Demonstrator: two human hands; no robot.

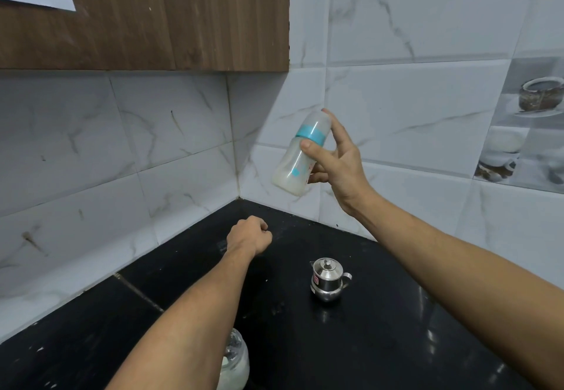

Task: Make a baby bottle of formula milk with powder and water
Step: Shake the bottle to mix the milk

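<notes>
My right hand (pixel 334 162) grips a baby bottle (pixel 297 160) in the air in front of the tiled corner, thumb on its body and a finger reaching up to its cap. The bottle is tilted, blurred, has a teal ring and cap on, and holds white milk in its lower part. My left hand (pixel 248 237) is a closed fist holding nothing, just above the black counter (pixel 381 344). A small steel pot (pixel 328 279) with lid and spout stands on the counter. A glass jar of white powder (pixel 233 362) shows partly behind my left forearm.
White marble-look tiles cover both walls meeting in the corner. A brown wooden cabinet (pixel 152 17) hangs at upper left. Decorative tiles (pixel 525 121) with cups are on the right wall.
</notes>
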